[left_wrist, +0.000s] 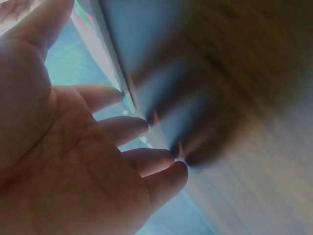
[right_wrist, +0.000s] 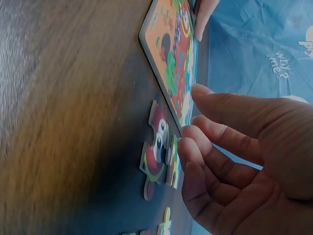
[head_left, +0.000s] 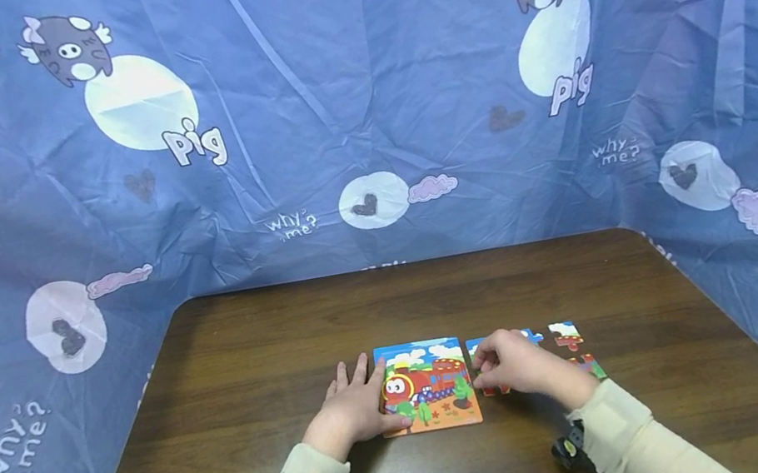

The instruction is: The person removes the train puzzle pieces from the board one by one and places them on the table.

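A flat train picture puzzle board (head_left: 437,395) lies on the table in the head view. My left hand (head_left: 356,409) rests along its left side, fingers spread and thumb over the lower left corner. Just right of the board, my right hand (head_left: 519,364) hovers over jigsaw pieces (head_left: 475,345), partly covering them. In the right wrist view its fingers curl loosely with a gap to the thumb, and no piece shows between them. A jigsaw piece with cartoon eyes (right_wrist: 159,139) lies below those fingertips, with a green-edged piece (right_wrist: 173,164) beside it.
Farther right lie a cloud-and-red jigsaw piece (head_left: 566,333) and a red-and-green piece (head_left: 588,366). The brown wooden table (head_left: 256,359) reaches back to a blue printed cloth (head_left: 356,105). A dark wrist device (head_left: 569,448) hangs by the right cuff.
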A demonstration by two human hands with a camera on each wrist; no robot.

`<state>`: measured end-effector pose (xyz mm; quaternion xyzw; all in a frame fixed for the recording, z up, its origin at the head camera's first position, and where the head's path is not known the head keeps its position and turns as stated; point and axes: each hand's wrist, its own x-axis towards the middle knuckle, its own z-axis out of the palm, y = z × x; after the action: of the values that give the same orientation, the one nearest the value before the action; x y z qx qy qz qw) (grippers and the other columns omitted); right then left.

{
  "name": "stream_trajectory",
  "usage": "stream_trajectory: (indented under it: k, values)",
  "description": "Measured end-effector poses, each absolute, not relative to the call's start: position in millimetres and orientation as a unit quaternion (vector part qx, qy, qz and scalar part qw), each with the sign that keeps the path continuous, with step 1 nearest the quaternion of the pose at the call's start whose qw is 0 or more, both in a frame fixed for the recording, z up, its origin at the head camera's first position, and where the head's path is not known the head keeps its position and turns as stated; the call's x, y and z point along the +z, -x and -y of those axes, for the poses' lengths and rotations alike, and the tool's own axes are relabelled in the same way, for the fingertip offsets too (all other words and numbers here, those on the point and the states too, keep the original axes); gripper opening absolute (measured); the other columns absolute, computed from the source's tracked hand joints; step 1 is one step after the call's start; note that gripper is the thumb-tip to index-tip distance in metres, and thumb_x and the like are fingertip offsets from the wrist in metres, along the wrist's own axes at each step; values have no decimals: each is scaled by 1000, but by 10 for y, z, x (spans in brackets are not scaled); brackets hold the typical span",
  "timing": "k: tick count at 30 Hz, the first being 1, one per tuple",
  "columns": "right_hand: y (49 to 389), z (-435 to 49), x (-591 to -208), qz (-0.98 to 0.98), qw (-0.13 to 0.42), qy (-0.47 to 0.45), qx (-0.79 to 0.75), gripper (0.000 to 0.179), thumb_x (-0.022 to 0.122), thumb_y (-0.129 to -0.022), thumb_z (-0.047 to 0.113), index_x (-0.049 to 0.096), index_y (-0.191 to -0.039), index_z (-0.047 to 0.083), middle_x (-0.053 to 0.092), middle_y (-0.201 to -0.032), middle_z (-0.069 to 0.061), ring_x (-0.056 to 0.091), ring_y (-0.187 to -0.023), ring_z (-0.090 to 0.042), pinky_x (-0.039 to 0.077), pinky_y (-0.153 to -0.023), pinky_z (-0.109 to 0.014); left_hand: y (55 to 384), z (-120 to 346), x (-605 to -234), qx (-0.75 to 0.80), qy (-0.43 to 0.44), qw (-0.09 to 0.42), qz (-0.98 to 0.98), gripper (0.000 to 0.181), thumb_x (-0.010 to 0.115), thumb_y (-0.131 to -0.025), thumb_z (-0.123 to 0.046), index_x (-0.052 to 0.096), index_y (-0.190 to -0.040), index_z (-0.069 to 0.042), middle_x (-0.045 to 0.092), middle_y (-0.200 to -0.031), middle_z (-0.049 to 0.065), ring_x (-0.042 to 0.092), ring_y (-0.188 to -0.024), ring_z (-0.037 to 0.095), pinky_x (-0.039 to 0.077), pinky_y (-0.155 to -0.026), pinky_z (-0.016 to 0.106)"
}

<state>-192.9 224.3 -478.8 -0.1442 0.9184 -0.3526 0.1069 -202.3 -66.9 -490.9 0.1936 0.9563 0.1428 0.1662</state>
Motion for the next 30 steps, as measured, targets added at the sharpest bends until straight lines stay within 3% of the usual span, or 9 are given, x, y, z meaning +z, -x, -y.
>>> stream_trajectory:
  k: [9,20,30]
  values:
    - [1920,-2142,-4832,-917,112,153,-350,14,85,-83,8,73,-90,4,62,-75,2,58,-61,-13,52,-55,-30,1992,639,-4855,148,-205,164,-954,103,77,-83,-60,34,-160,-7,20,-164,23,14,-146,54,21,-115,60]
    - [1898,-2004,-4837,-933,93,189,-292,26,91,-77,16,72,-91,7,63,-79,2,55,-72,-11,49,-67,-33,2035,486,-4855,129,-232,152,-952,102,71,-86,-64,29,-161,-7,16,-166,21,13,-150,43,22,-116,56]
    - [1882,-1919,-4832,-933,114,205,-271,30,94,-74,19,73,-93,7,63,-77,-1,51,-69,-13,46,-62,-34,2050,386,-4916,113,-233,160,-953,103,69,-87,-66,31,-160,-4,18,-166,19,15,-151,38,25,-116,54]
